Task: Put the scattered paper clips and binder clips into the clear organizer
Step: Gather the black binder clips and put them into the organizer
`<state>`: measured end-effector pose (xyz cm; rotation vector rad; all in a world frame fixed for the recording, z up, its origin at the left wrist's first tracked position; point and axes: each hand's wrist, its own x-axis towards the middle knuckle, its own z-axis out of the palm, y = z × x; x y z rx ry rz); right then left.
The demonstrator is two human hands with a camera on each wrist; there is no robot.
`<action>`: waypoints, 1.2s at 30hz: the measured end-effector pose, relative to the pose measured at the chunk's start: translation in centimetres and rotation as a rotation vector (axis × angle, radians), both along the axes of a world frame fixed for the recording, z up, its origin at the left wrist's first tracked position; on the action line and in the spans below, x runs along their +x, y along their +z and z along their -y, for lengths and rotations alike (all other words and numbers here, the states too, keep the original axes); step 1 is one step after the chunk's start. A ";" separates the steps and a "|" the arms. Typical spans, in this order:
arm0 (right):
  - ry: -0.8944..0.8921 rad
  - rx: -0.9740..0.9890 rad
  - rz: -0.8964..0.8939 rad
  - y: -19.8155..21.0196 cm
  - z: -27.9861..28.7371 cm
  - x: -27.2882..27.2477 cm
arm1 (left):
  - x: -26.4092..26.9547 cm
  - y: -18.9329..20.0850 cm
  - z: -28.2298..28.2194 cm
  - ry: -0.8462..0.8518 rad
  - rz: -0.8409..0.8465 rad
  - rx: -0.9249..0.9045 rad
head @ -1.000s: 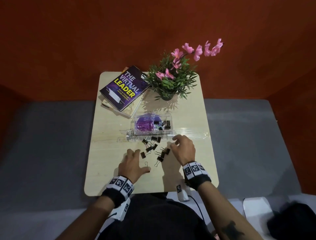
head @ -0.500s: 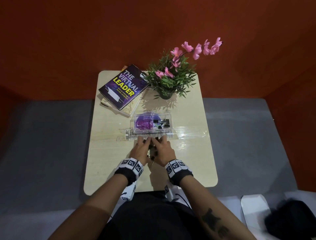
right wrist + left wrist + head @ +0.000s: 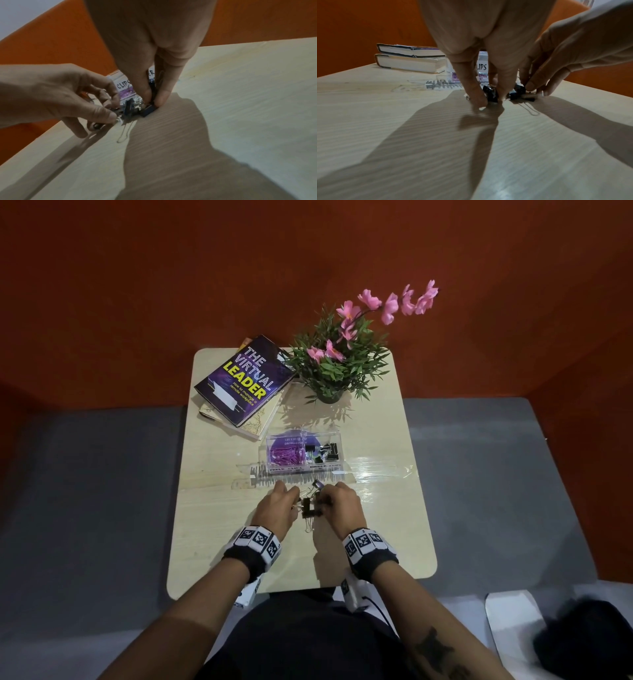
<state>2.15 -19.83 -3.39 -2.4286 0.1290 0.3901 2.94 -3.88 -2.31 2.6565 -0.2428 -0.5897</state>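
Observation:
The clear organizer (image 3: 337,440) stands mid-table, with purple paper clips (image 3: 283,455) in its left compartment and black binder clips (image 3: 326,451) in its right one. Just in front of it, several black binder clips (image 3: 309,506) are bunched in a small pile on the table (image 3: 219,508). My left hand (image 3: 296,503) curls round the pile's left side, fingertips down on the clips (image 3: 491,93). My right hand (image 3: 323,503) closes in from the right, and its thumb and finger pinch one binder clip (image 3: 148,109). A wire handle (image 3: 124,134) sticks out toward me.
The organizer's clear lid (image 3: 294,475) lies flat between the box and my hands. Two stacked books (image 3: 239,381) sit at the back left. A potted plant with pink flowers (image 3: 337,364) stands at the back middle. A red wall rises behind the table.
One second ago the hands lay apart with the binder clips scattered between them. Both hands swept inward and forward, and the clips are now bunched between the fingers.

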 end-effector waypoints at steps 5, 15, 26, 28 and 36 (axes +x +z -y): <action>-0.182 0.069 0.062 0.1 1.9 0.0 | 0.4 0.4 0.1 0.086 0.031 -0.049; -0.080 -0.003 0.218 6.1 1.8 7.1 | 1.9 3.2 0.7 0.174 0.108 -0.230; -0.202 0.035 0.059 3.0 4.0 1.6 | 8.3 6.2 4.4 0.240 0.156 -0.283; -0.100 0.009 0.014 1.8 3.5 0.7 | 6.9 5.5 3.7 0.231 0.142 -0.251; 0.304 -0.152 -0.146 0.1 1.1 0.5 | -2.4 0.5 0.1 0.201 -0.253 0.174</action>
